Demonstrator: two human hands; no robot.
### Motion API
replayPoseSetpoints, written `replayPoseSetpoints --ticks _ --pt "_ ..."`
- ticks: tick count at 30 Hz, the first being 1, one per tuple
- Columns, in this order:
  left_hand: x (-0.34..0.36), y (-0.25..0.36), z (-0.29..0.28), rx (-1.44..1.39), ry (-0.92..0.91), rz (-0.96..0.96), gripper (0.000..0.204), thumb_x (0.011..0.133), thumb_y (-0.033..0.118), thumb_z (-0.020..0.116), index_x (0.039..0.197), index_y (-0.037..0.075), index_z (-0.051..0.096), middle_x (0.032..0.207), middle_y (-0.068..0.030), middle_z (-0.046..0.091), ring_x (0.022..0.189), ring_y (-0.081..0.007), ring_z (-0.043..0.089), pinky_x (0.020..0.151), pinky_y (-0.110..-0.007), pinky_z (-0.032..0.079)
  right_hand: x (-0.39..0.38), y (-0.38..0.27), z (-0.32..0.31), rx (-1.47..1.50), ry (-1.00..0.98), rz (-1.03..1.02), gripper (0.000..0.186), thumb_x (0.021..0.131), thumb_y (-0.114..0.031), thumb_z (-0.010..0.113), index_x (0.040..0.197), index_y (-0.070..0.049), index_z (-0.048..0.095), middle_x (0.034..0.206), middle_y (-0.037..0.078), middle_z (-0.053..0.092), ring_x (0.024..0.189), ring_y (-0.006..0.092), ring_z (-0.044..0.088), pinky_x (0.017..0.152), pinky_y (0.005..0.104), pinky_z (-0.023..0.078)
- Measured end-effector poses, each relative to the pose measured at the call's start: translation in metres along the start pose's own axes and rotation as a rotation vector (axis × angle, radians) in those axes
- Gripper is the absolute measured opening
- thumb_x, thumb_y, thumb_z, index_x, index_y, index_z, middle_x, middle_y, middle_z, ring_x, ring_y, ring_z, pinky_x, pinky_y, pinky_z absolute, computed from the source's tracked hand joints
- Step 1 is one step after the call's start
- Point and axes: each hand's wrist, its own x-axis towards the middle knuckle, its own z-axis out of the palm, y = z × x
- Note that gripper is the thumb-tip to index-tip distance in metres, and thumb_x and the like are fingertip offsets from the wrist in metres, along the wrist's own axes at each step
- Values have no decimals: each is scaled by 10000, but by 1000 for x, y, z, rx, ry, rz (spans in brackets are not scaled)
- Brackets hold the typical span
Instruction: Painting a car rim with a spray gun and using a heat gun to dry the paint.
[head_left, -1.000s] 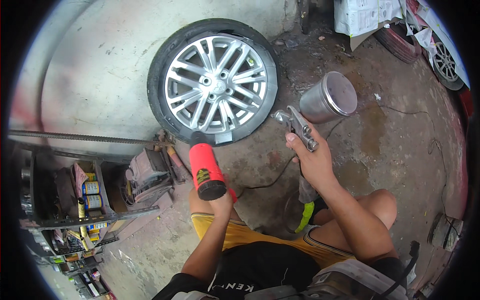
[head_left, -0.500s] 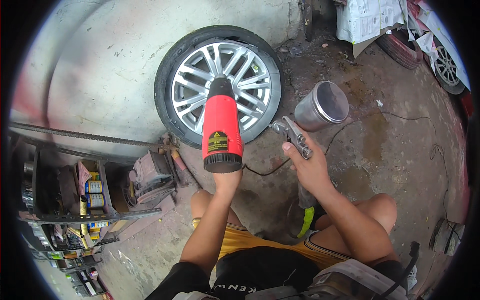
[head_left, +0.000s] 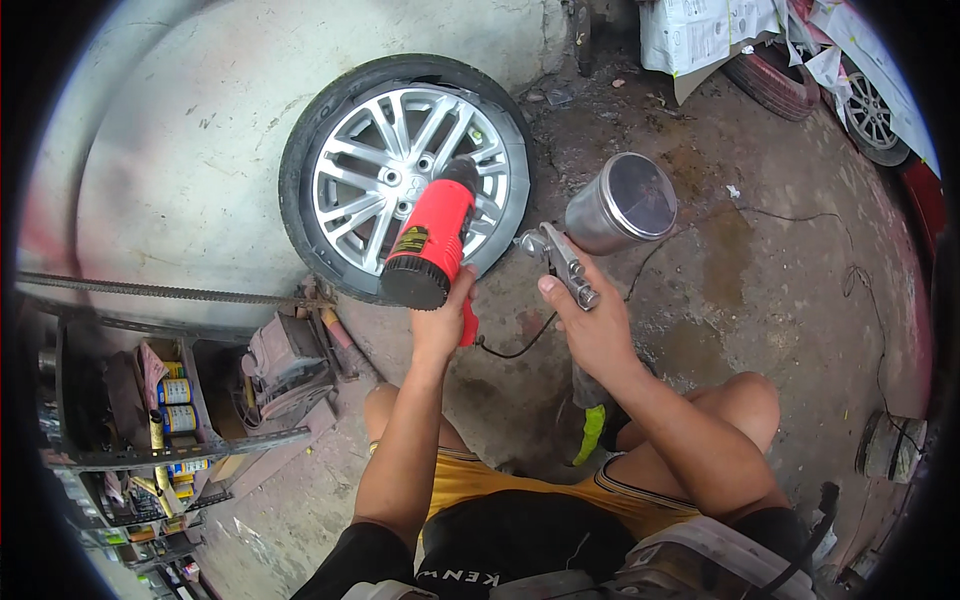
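Note:
My left hand is closed round the handle of a red heat gun. Its dark nozzle reaches over the right part of a silver alloy wheel, which has a black tyre and leans against the wall. Grey masking lies round part of the rim. In my right hand is a metal spray gun, gripped by its body, with a silver paint cup on the side away from me. The spray gun's tip points left, toward the wheel, and stays apart from it.
A shelf rack with several cans stands at the left, beside a dusty grey machine. A thin black cable runs over the stained floor. A paper-covered car and a loose tyre are at the far right.
The heat gun has turned, its nozzle swinging right across the wheel and its back end shifting left. My right hand still grips the spray gun. The whole view has shifted slightly.

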Motion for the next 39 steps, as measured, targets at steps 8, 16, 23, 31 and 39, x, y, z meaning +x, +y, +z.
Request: replayPoseSetpoints --ticks 8,16,23,31,39 --pt "-42 -76 -14 88 11 -277 260 902 102 709 1132 14 623 869 -46 653 682 -143 620 618 -288 502 4 12 -3 -18 56 -85 553 968 -272 694 1471 -119 520 1042 74 700 874 128 623 825 292 498" --pt "-104 -113 -58 148 398 -211 265 911 126 699 1134 21 602 817 -56 626 673 -168 625 587 -317 495 -1 -5 0 81 -6 24 536 977 -277 689 1474 -159 528 868 -8 639 663 70 535 631 250 472" --pt "-81 -63 -79 255 566 10 287 959 103 652 1213 5 560 895 -75 623 735 -169 621 634 -325 509 -2 0 4 86 -22 59 528 983 -263 688 1479 -176 529 882 -23 631 652 59 503 598 240 451" --pt "-44 -20 -50 125 549 233 265 965 72 664 1202 17 559 915 -54 631 747 -148 615 666 -315 522 -4 -2 8 62 -36 44 522 987 -268 686 1474 -159 534 945 -18 648 672 57 509 596 243 454" --pt "-8 -20 -16 344 489 420 172 972 151 693 1043 14 617 798 -39 646 728 -152 643 654 -325 519 -6 -1 10 46 -23 -9 524 989 -259 683 1472 -124 530 982 1 658 690 61 525 627 245 464"
